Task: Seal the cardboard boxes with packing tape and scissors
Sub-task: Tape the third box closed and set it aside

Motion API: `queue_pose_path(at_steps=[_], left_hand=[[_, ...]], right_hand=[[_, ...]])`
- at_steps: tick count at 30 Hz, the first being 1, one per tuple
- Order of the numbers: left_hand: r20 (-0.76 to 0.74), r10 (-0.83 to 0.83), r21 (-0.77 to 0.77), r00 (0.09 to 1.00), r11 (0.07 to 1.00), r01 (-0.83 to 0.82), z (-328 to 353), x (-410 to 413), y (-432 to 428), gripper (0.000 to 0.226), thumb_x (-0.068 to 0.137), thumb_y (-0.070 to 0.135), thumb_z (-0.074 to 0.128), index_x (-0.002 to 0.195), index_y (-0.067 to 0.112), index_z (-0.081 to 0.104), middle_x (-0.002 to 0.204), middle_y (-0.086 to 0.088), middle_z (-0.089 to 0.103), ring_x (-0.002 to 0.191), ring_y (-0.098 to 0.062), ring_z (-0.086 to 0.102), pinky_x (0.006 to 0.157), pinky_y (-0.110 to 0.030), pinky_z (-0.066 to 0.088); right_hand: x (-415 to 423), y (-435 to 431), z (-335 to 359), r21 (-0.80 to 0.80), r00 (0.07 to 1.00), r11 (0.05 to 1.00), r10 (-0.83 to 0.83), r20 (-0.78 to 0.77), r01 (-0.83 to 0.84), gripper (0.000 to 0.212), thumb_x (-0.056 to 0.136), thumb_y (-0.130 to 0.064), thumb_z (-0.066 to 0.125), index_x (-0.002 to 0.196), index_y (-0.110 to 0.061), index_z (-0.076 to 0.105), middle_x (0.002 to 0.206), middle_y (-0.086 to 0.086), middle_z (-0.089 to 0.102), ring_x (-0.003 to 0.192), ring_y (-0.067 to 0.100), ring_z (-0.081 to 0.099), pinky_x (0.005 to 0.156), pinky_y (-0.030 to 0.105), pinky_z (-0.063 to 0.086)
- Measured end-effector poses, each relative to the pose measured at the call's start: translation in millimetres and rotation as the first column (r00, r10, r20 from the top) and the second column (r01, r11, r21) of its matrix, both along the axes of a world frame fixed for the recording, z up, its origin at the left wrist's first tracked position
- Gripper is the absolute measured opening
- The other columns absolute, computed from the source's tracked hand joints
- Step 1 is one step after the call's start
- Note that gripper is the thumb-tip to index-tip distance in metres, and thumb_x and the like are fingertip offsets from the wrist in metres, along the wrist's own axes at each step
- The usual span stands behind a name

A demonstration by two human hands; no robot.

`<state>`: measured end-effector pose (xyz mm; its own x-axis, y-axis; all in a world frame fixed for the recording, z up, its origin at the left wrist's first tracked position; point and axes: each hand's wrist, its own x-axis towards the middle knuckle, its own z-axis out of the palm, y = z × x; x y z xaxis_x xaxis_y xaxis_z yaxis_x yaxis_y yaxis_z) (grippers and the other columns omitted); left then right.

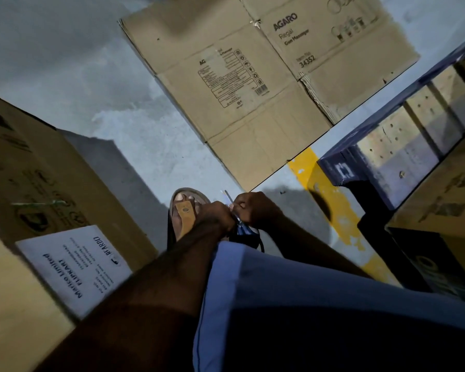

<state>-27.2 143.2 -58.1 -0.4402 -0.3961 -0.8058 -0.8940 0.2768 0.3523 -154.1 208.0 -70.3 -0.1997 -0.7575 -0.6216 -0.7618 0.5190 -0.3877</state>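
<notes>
While both hands are meeting low in front of the body, the grip is hanging over bare floor, not over any box. Far left of the grip, a closed cardboard box [46,178] with a white shipping label [73,267] is standing well apart from the hands. Just left of the grip and below it, a sandalled foot [183,213] is showing.

The left hand [215,216] is curling tight, its fingers closing onto the scissors [240,228] from the left. The right hand [253,208] is fisting round the same tool from the right, its knuckles about touching the left's. A thin pale blade is poking up between the hands and blue handles are hanging under them. It is too blurred to tell whether the blades are parted. No tape roll is showing, and I cannot tell whether any tape is in the pinch.

Ahead of the grip, a flattened AGARO carton [253,76] is lying on the grey floor [65,63], unsealed. Right of the grip, a yellow floor line [330,200] is running past a blue pallet [341,167] carrying more boxes [440,189].

Risks, as I judge them: the blade is pointing out beside fingers and over the open-toed foot, so a slip or drop could be cutting skin. Dim light and a fast-moving view are making a fumbled regrip likelier.
</notes>
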Motion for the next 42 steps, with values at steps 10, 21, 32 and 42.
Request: queue_pose_path(at_steps=[10,21,32,42], left_hand=[[-0.028,-0.023,0.05,0.999,0.998,0.024,-11.8,-4.6,1.2,0.037,0.083,0.027,0.074,0.117,0.014,0.071,0.118,-0.009,0.07,0.111,-0.026,0.066,0.087,-0.029,0.05],[-0.167,-0.063,-0.167,0.984,0.985,0.035,17.9,-19.9,-16.1,0.035,0.082,0.034,0.07,0.11,0.014,0.07,0.11,-0.012,0.069,0.1,-0.033,0.068,0.079,-0.036,0.055],[-0.394,0.351,-0.31,0.85,0.819,-0.482,219.5,19.0,-126.7,0.046,0.081,0.051,0.07,0.096,0.008,0.068,0.104,-0.014,0.07,0.096,-0.032,0.067,0.065,-0.033,0.046],[-0.563,0.572,-0.284,0.597,0.545,-0.789,420.5,216.7,-116.8,0.032,0.07,0.029,0.078,0.062,0.012,0.052,0.064,-0.005,0.052,0.06,-0.024,0.049,0.051,-0.025,0.03]], right_hand=[[3.3,-6.3,0.4,0.054,0.991,0.991,0.121,0.053,-0.124,0.048,0.095,-0.029,0.041,0.079,0.009,0.065,0.086,0.026,0.065,0.081,0.039,0.063,0.067,0.04,0.042],[-19.3,-25.0,22.0,0.094,0.969,0.964,0.245,0.034,-0.248,0.03,0.082,-0.015,0.047,0.067,0.006,0.062,0.073,0.026,0.063,0.063,0.039,0.066,0.049,0.036,0.05],[10.8,-187.4,269.0,-0.329,0.986,0.929,0.16,-0.056,-0.169,0.034,0.105,-0.034,0.052,0.08,-0.015,0.065,0.08,0.003,0.062,0.082,0.019,0.058,0.07,0.026,0.034],[164.9,-197.0,465.9,-0.567,0.931,0.799,0.335,0.148,-0.197,0.041,0.105,-0.035,0.055,0.072,-0.011,0.058,0.064,0.004,0.049,0.058,0.015,0.041,0.058,0.031,0.031]])
